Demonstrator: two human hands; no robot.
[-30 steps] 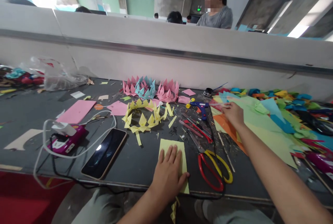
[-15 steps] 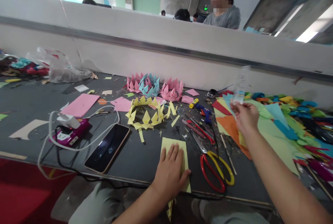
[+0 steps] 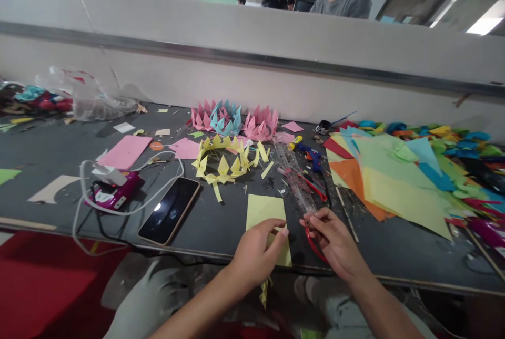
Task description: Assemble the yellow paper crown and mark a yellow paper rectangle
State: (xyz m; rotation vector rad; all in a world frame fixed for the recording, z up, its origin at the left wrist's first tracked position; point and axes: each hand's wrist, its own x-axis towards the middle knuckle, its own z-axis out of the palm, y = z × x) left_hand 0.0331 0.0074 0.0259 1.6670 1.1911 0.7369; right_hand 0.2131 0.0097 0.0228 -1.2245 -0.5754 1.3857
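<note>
My left hand (image 3: pixel 258 252) rests over the lower part of a yellow paper sheet (image 3: pixel 265 207), its fingers curled and apart from the thumb. Just right of it, my right hand (image 3: pixel 333 239) pinches the near end of a clear plastic ruler (image 3: pixel 298 184), which is blurred and slants away over the scissors. Red scissor handles (image 3: pixel 313 244) show partly beneath my right hand. Beyond the sheet stands a yellow folded-paper crown (image 3: pixel 223 168), with pink (image 3: pixel 260 126) and blue (image 3: pixel 226 121) crowns behind it.
A phone (image 3: pixel 169 212) and a purple power strip (image 3: pixel 118 192) with white cables lie left. Stacked coloured paper (image 3: pixel 398 192) covers the right side. A blue glue gun (image 3: pixel 310 155) lies behind the scissors. A person in grey (image 3: pixel 343 2) is beyond the partition.
My right hand has brought the clear ruler down from the paper stack to beside the yellow sheet. My left hand, flat before, has curled and moved slightly.
</note>
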